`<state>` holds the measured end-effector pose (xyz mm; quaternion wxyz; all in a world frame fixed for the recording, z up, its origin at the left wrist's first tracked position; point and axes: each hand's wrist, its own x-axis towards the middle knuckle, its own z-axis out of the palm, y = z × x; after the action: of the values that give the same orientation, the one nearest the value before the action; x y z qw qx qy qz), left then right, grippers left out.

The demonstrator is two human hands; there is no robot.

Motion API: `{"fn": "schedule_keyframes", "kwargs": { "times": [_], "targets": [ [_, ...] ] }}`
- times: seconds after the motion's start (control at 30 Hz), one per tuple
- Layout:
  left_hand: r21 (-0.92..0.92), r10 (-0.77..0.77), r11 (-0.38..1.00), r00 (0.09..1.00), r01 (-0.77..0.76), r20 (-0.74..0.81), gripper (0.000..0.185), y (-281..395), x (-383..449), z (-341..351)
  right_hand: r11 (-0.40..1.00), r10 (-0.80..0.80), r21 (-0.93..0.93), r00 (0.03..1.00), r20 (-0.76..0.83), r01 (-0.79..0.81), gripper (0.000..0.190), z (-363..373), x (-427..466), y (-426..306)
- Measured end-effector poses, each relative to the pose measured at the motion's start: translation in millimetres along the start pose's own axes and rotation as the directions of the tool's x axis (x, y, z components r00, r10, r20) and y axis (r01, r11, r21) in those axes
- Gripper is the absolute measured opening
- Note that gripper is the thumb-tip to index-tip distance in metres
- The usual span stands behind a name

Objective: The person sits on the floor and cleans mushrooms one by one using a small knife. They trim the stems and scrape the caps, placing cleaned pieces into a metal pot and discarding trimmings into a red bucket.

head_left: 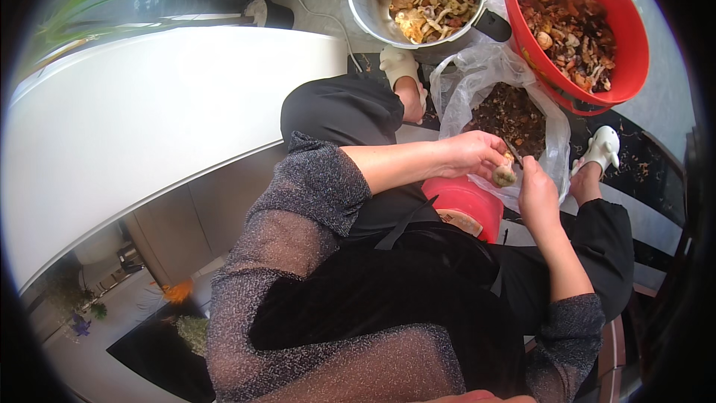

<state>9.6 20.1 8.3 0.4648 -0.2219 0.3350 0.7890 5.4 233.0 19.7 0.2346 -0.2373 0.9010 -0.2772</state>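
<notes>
My left hand (475, 154) holds a small mushroom (504, 174), its greenish cap turned down towards me. My right hand (537, 187) grips a small knife (513, 152), whose blade lies against or close beside the mushroom's stem; its handle is hidden in the fingers. Below both hands, a clear plastic bag (450, 87) lies open around dark scraps (517, 115). Beyond it, a metal pot (369, 8) holds mushrooms (433, 3), some with long pale stems. To its right, a red bucket (635, 50) contains many more brown and orange mushrooms (576, 33).
A pink-red container (467, 201) sits between my legs, partly hidden. My feet, in white slippers (597, 148), flank the bag. Left of me is a white tabletop (168, 106). A white cable (313, 8) runs along the floor near a potted plant (271, 14).
</notes>
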Motion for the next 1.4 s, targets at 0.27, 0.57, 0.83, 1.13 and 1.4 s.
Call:
{"fn": "schedule_keyframes", "kwargs": {
  "times": [0.27, 0.57, 0.83, 1.13, 1.4],
  "targets": [
    [-0.020, 0.038, 0.999, 0.998, -0.039, -0.050, 0.021, 4.6, -2.1, 1.5, 0.998, -0.008, 0.059, 0.999, -0.039, 0.010, 0.012, -3.3, 1.7, 0.0],
    [-0.053, 0.037, 0.998, 0.998, -0.039, -0.048, 0.023, 5.5, -4.0, 5.6, 0.995, -0.096, 0.024, 0.995, -0.024, 0.097, 0.020, -3.0, -3.5, -11.0],
    [-0.099, 0.007, 0.995, 0.999, -0.004, 0.033, 0.023, 1.4, -0.4, 1.7, 1.000, -0.014, -0.013, 1.000, -0.003, 0.014, 0.018, -1.5, 0.0, -1.8],
    [-0.035, 0.038, 0.999, 0.999, -0.039, -0.033, 0.025, 3.9, -1.5, 3.5, 0.998, -0.039, 0.053, 0.996, -0.075, 0.043, 0.013, -8.2, 5.2, -0.2],
    [0.011, 0.058, 0.998, 0.995, -0.058, -0.076, 0.020, 4.3, -1.8, 5.7, 0.994, -0.109, -0.001, 0.994, -0.013, 0.109, 0.018, -8.3, -2.4, -14.9]
  ]
}}
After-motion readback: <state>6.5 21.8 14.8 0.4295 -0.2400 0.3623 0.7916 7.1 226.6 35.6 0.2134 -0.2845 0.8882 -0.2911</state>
